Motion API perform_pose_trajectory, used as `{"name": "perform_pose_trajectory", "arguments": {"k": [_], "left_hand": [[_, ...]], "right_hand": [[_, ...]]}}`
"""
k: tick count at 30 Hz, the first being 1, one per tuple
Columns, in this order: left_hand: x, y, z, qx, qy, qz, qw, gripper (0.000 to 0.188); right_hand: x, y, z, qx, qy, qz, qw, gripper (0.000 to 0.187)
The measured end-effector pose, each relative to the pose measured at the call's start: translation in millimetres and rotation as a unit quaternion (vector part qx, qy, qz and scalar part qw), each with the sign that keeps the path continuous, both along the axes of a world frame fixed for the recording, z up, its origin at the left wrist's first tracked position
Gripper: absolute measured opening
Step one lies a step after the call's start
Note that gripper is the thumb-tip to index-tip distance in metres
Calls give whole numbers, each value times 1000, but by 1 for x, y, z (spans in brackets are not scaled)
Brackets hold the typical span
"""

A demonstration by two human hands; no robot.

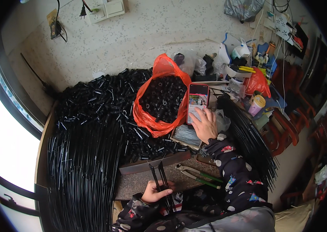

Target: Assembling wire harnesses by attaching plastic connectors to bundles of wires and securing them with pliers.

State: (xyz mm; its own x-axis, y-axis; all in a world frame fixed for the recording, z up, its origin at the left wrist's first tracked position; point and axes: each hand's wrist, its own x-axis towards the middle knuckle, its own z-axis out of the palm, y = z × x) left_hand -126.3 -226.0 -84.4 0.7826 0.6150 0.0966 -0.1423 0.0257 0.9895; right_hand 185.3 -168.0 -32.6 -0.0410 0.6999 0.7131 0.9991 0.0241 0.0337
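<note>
My left hand (156, 192) is closed round a few thin black rods (162, 178), which look like umbrella ribs and stand tilted in front of me. Higher up, my right hand (205, 125) has its fingers spread over the lower part of a phone (198, 96) with a red case and a lit screen. The phone leans beside a red plastic bag (142, 116) full of small black toothed parts (164, 96). Just below it sits a box of thin grey wires (187, 134). Green-handled pincers (198, 174) lie on the tabletop between my hands.
Small black tubular parts (93, 100) are heaped at the back left. Long black rods (82, 170) hang over the front left edge, more rods (244, 131) lie right. A metal strip (153, 163) crosses the table (132, 183). Behind the right rods stands a cup (257, 104).
</note>
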Motion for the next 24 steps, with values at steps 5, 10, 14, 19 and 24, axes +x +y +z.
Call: {"name": "perform_pose_trajectory", "arguments": {"k": [5,10,14,19,24], "left_hand": [[1,1,-2,7,-1,-3,1000,24],[-1,1,1,7,1,0,1000,24],[-1,2,1,7,1,-8,1000,24],[0,0,-1,2,-8,-3,1000,23],[-1,1,1,-6,-1,-9,1000,23]], "right_hand": [[0,2,10,7,-17,-12,1000,32],[10,-14,-9,30,13,15,999,27],[8,-22,-8,-6,3,28,1000,27],[5,-16,-10,-23,-15,29,999,30],[12,-19,-8,27,29,-16,999,29]]}}
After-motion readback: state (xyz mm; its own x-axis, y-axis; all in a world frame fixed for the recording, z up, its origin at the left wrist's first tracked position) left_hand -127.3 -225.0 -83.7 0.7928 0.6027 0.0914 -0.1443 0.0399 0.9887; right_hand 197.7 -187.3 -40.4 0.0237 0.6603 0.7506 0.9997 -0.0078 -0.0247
